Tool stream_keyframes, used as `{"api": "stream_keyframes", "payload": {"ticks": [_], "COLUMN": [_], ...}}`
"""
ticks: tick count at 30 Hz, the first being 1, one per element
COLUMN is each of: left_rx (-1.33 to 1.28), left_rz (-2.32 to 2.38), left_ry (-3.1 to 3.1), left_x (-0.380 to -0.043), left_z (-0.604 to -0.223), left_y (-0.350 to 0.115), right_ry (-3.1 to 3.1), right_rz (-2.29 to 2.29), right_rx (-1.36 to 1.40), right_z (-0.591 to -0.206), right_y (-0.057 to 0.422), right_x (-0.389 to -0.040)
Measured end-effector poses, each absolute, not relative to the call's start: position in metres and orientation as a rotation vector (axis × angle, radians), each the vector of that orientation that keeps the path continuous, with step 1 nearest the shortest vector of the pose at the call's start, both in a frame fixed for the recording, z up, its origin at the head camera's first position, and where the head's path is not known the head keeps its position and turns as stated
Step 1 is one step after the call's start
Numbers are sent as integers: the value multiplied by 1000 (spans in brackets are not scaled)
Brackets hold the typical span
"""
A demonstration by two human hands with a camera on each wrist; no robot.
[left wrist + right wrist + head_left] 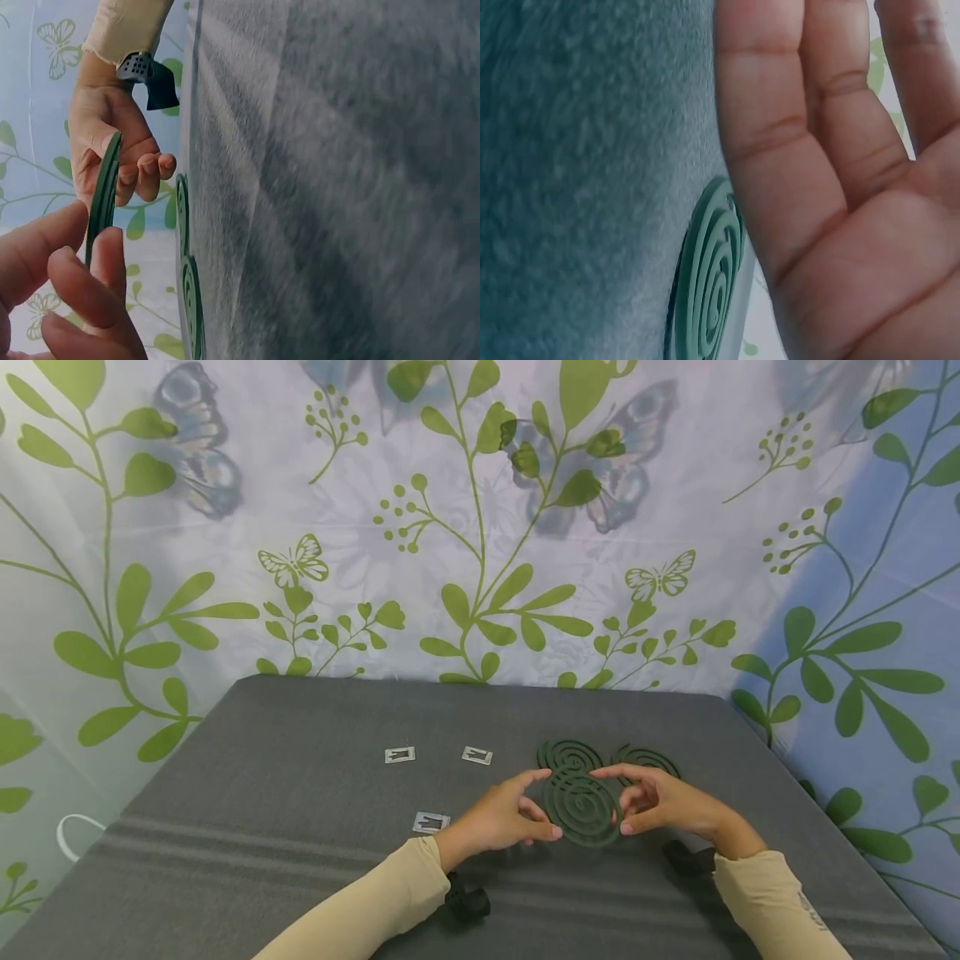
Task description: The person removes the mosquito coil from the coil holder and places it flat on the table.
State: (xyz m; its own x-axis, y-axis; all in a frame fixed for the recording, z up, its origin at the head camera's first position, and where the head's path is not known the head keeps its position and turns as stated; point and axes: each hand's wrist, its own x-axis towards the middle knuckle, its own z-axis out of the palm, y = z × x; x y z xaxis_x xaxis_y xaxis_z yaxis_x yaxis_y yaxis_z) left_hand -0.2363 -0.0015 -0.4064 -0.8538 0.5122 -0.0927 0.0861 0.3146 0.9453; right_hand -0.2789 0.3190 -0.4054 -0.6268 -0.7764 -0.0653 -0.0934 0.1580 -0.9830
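A dark green mosquito coil (583,806) is held up over the grey table between both hands. My left hand (501,814) pinches its left side, and in the left wrist view the coil (105,191) stands edge-on between those fingers. On the opposite side, my right hand (667,803) grips the edge with thumb and index finger, its other fingers curled loosely. Behind the held coil, a second coil (567,753) lies flat and partly covered. A third coil (651,760) lies further right, partly hidden by the right hand.
Three small silver metal plates with cut-outs lie on the table (315,735): one plate (389,757) at back left, another plate (467,753) beside it, and a nearer plate (418,821) by the left wrist. A leaf-patterned curtain (345,510) hangs behind the table.
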Motion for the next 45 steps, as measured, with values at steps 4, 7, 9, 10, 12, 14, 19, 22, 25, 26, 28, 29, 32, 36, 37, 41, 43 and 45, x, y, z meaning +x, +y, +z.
{"api": "stream_keyframes", "payload": {"ticks": [4, 7, 9, 10, 12, 14, 19, 22, 25, 26, 28, 29, 32, 36, 37, 41, 43, 45], "left_rx": [535, 537, 538, 534, 521, 508, 484, 470, 457, 453, 447, 443, 431, 427, 428, 438, 441, 447], "left_rz": [1567, 1572, 1578, 1577, 1566, 1555, 1538, 1525, 1512, 1513, 1510, 1510, 1509, 1496, 1491, 1475, 1474, 1471], "left_ry": [2155, 2114, 2089, 2080, 2069, 2054, 1989, 1954, 1931, 1924, 1917, 1915, 1918, 1927, 1928, 1927, 1923, 1917], "left_x": [-234, -233, -232, -232, -232, -231, -231, -230, -231, -231, -231, -231, -231, -231, -231, -231, -231, -231], "left_z": [-407, -409, -410, -411, -413, -414, -415, -415, -416, -416, -416, -416, -417, -418, -417, -417, -417, -416], "left_y": [2, 3, 4, 4, 4, 4, 3, 3, 3, 3, 3, 3, 4, 4, 4, 4, 3, 3], "right_ry": [1828, 1830, 1844, 1850, 1858, 1852, 1874, 1904, 1897, 1884, 1864, 1858, 1861, 1886, 1891, 1917, 1939, 1955], "right_rz": [-1499, -1477, -1457, -1449, -1433, -1427, -1381, -1339, -1326, -1328, -1328, -1324, -1307, -1286, -1282, -1269, -1257, -1249], "right_rx": [-819, -788, -776, -774, -783, -804, -863, -889, -909, -915, -928, -936, -950, -941, -934, -906, -896, -886], "right_z": [-406, -406, -407, -407, -409, -412, -416, -417, -418, -418, -418, -418, -416, -415, -414, -414, -413, -414], "right_y": [324, 327, 328, 328, 329, 329, 331, 332, 332, 332, 332, 331, 330, 329, 329, 330, 331, 332], "right_x": [-279, -279, -279, -280, -280, -282, -283, -283, -283, -284, -284, -284, -284, -284, -284, -283, -283, -283]}}
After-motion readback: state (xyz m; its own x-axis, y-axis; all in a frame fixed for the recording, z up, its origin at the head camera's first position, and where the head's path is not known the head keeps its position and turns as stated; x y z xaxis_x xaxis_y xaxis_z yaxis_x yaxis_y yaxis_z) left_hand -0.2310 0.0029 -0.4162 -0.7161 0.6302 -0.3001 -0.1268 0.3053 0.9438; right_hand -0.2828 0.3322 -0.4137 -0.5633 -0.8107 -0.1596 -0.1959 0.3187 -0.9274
